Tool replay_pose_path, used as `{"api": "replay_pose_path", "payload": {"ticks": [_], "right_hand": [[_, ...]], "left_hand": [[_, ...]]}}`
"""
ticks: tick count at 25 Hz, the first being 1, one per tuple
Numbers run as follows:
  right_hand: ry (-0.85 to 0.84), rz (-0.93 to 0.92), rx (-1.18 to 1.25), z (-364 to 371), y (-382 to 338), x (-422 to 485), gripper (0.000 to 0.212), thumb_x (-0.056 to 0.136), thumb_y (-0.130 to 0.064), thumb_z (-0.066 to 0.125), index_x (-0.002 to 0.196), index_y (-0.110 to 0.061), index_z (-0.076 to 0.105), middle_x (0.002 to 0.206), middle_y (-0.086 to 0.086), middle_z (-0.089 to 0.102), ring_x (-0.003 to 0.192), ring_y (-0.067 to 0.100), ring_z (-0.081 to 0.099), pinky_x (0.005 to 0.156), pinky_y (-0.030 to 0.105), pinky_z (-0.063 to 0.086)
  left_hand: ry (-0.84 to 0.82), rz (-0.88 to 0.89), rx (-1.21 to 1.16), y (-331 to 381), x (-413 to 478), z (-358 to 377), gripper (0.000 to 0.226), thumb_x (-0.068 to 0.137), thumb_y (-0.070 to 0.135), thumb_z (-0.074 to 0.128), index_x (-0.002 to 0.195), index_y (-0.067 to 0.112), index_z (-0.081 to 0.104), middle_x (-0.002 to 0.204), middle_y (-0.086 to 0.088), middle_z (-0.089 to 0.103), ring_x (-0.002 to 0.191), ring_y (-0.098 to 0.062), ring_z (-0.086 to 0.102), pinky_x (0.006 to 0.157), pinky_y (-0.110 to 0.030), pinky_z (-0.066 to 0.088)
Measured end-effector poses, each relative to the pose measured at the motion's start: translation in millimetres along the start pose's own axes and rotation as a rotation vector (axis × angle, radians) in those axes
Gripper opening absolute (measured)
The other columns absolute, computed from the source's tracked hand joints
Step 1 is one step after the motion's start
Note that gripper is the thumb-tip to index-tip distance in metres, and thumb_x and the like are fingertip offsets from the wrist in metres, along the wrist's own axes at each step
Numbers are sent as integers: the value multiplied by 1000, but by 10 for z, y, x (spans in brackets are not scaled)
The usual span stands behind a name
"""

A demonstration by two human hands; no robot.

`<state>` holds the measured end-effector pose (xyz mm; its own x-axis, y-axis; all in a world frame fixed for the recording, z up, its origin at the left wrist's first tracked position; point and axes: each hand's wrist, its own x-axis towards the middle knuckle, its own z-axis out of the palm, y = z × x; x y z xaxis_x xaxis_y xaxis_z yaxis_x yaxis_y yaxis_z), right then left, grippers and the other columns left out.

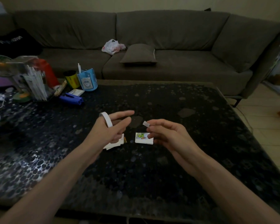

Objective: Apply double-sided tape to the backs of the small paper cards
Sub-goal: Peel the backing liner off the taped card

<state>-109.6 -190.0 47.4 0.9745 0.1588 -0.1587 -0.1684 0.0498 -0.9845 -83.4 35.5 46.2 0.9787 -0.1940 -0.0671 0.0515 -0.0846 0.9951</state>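
Looking down from the head camera. Pinching a short tape piece (145, 123) in the right grip (165, 131), clamping only one end between thumb and fingertip and letting the rest stick out free, probably sparing the skin the sticky face and readying it for laying down. Hovering with it just above the right card pile (142, 138), lying picture side up on the bench (192, 159). Judging from that, needing a card turned over first, the tape belonging on the back.

Wearing the tape roll (106, 119) looped over a finger of the left grip (111, 129) like a ring, likely for having it at hand for the next tear while freeing the fingers. Holding the left grip apart, stretching the upper fingers forward and closing on nothing. Curling the lower fingers down over the left card pile (116, 143), white side up, without showing whether touching it.

Setting the two piles just beside each other, seemingly sorting cards by state. Leaving a blue stapler (71, 98), a blue pen holder (87, 81) and other clutter well apart at the far left of the bench, out of the working patch.
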Motion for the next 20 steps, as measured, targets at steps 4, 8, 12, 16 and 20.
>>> {"api": "replay_pose_path", "payload": {"ticks": [4,8,12,16,20], "right_hand": [[-32,69,-28,-10,31,27,13,92,-28,76,101,-34,83,103,-7,79,94,9,75,86,32,53],[-65,78,-52,-7,53,49,15,92,-31,75,104,-35,82,109,-7,78,101,11,73,84,32,53],[-79,90,-74,-2,68,69,14,93,-30,75,104,-34,82,111,-6,78,98,12,74,83,30,54],[-87,82,-65,13,67,71,14,93,-29,75,105,-32,82,111,-4,78,98,12,74,84,31,54],[-89,80,-58,38,86,59,17,94,-25,74,108,-32,81,110,-3,79,97,12,74,84,30,54]], "left_hand": [[-44,8,233,-48,-62,28,23,87,43,74,109,36,81,67,16,70,52,3,57,45,-12,41],[-84,117,337,-49,-103,105,22,91,33,74,112,32,79,72,14,74,57,3,61,53,-9,44],[-77,157,323,-6,-101,141,28,84,46,71,109,35,79,92,9,79,76,-20,72,67,-22,59],[-17,203,385,21,-88,154,29,83,51,73,103,32,80,96,11,78,87,-24,74,80,-44,62],[73,231,391,-23,-62,169,18,83,43,78,96,30,81,89,11,78,82,-16,73,74,-34,62]]}}
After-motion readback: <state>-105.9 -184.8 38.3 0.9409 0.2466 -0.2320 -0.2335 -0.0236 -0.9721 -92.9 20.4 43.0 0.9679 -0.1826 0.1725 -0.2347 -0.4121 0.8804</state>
